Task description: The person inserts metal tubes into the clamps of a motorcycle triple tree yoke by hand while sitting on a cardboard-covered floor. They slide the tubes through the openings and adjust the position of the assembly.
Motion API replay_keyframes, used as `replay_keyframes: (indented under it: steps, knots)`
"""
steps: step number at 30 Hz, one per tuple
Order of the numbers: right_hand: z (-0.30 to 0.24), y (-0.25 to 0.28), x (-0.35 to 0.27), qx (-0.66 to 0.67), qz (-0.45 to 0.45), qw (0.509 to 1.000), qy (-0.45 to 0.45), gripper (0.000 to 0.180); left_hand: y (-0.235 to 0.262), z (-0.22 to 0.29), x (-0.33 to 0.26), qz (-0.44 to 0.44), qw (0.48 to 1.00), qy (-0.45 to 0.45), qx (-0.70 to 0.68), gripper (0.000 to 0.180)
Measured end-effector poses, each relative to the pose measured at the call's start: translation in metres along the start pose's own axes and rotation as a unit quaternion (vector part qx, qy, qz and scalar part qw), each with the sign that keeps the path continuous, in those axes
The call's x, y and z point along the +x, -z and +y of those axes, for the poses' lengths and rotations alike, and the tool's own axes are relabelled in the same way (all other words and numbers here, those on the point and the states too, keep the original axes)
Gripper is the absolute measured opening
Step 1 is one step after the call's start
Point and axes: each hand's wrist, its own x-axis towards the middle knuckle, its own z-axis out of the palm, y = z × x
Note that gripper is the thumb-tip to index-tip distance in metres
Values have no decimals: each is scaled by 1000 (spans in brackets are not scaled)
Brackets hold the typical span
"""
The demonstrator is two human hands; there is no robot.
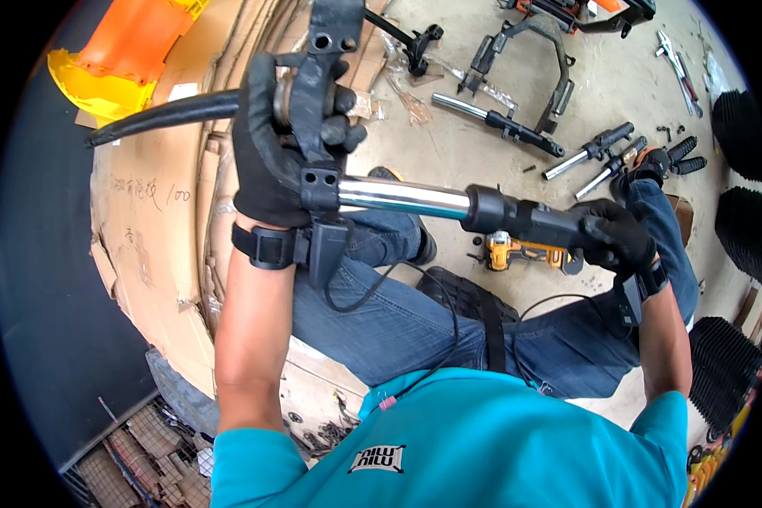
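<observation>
Teal shirt (466, 449) nearest, btm ctr. Cardboard (152, 229) at frame L; blk curved bar (169, 116) juts over it. L hand (267, 148), upper L of ctr, gloved, fingers wrapped round bracket (313, 106). Fork (406, 199) crosses ctr, chrome tube in bracket's clamp. Yellow tool (529, 254) on floor, R of ctr, prob. parked w/in reach. More forks (516, 131) on floor, upper R. R hand (618, 237), ctr R, gloved, closed round fork's blk end; two-ended hold prob. shares wt.
</observation>
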Motion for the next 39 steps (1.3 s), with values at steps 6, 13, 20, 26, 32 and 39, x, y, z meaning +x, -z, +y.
replay_keyframes:
  steps: [6,13,20,26,32,39]
  knots:
    - [-27,31,5,-77,9,997,28,45,1,-4,-1,-7,999,1,-35,72]
    - [-15,32,20,-159,112,978,73,42,-4,-6,3,26,999,-8,-32,67]
    - [33,45,73,-67,151,985,-48,40,-41,-28,15,31,997,-23,60,60]
    - [56,45,97,-169,145,973,-57,44,-62,-40,16,12,994,-19,103,56]
    - [36,31,102,-399,156,902,51,40,-45,-54,25,19,990,28,133,51]
    - [20,36,142,-475,230,841,120,36,-35,-54,30,79,972,6,223,64]
